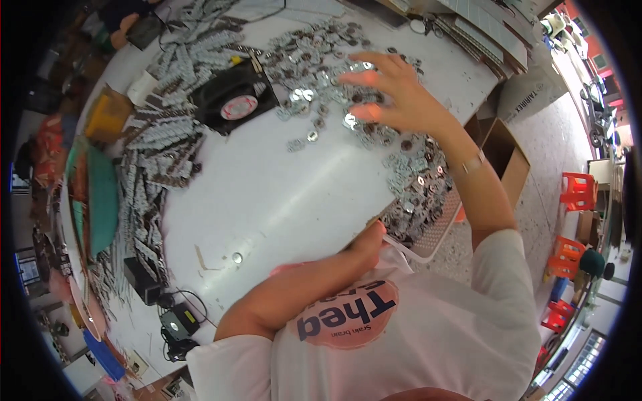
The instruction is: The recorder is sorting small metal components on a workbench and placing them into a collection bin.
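My right hand (394, 90) reaches over a loose pile of small shiny round metal pieces (307, 53) on the white table (267, 180). Its fingers are spread and curved, the fingertips among the pieces; none is seen gripped. At the table's near edge, my left hand (369, 242) is closed at the corner of a light perforated plastic basket (435, 244); part of its fingers is hidden. Many of the same pieces (418, 194) lie in the basket and run up to the table edge beside it.
A black fan (235, 99) stands left of the pile. Rows of metal strips (150, 144) cover the table's left side, near a yellow container (108, 115) and a green basin (100, 197). Black adapters with cables (180, 324) lie near left. A cardboard box (505, 157) stands right.
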Available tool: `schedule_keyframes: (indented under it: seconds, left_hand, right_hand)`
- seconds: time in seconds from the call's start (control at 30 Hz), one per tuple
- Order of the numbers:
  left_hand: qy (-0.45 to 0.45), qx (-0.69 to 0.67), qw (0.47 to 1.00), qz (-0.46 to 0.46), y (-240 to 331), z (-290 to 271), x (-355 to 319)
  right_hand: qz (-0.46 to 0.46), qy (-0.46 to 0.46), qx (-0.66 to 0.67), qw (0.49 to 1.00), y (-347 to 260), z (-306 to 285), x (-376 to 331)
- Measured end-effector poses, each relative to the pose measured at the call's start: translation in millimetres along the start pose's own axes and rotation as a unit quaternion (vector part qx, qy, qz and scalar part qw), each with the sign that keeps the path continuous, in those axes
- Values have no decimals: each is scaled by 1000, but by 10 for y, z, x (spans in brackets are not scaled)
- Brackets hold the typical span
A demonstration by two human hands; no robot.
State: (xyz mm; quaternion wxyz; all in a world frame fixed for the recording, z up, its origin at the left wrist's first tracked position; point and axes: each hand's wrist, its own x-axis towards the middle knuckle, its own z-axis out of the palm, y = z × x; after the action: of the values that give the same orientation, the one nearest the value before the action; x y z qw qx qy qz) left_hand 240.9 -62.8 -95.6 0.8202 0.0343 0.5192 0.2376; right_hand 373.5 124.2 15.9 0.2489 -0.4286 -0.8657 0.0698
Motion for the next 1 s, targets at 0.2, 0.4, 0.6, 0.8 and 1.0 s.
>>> schedule_keyframes:
  seconds: [0.2, 0.4, 0.6, 0.8, 1.0]
  left_hand:
    - [18, 5, 1000, -6, 91, 109, -157]
    - [11, -52, 998, -29, 86, 115, -135]
    - [31, -2, 999, -12, 36, 10, 36]
    - [44, 10, 999, -18, 7, -18, 74]
    - [30, 15, 999, -13, 4, -51, 71]
  right_hand:
    - [26, -27, -117, 992, 461, 708, 1049]
    - [104, -133, -66, 983, 421, 758, 962]
    - [77, -84, -31, 993, 247, 596, 244]
    - [24, -13, -24, 999, 35, 500, -303]
    - [34, -1, -18, 999, -109, 358, -646]
